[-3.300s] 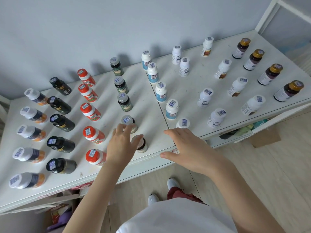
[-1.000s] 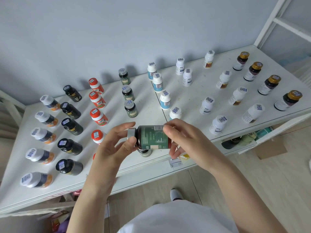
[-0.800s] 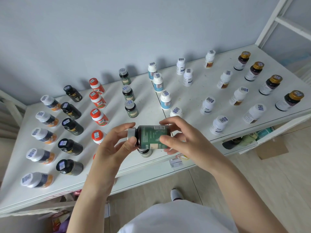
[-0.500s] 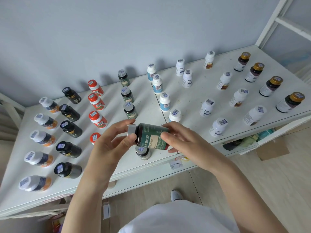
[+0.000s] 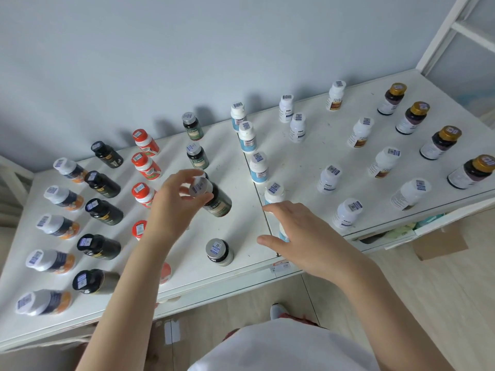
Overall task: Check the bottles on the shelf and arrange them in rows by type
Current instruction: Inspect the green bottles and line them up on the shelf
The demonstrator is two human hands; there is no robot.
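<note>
My left hand (image 5: 175,207) grips a dark green bottle with a silver cap (image 5: 214,198) by its cap, upright in the green row on the white shelf top (image 5: 241,183). Two green bottles (image 5: 197,156) stand behind it and another green bottle (image 5: 218,251) stands in front, near the edge. My right hand (image 5: 300,234) hovers with fingers spread over a blue-label white bottle (image 5: 273,192), holding nothing. Rows of white-capped orange bottles (image 5: 57,226), black bottles (image 5: 103,211) and red-capped bottles (image 5: 144,167) stand to the left; my left arm hides part of the red row.
To the right stand rows of white bottles (image 5: 328,179), brown-label white bottles (image 5: 384,162) and gold-capped dark bottles (image 5: 439,141). A grey wall runs behind the shelf. A white frame (image 5: 455,28) rises at the far right. Wooden floor and a cardboard piece (image 5: 439,243) lie below.
The green bottle, held sideways in both hands half a second ago, now stands upright in its row under my left hand. My right hand has let go and moved right, towards the blue-label bottles.
</note>
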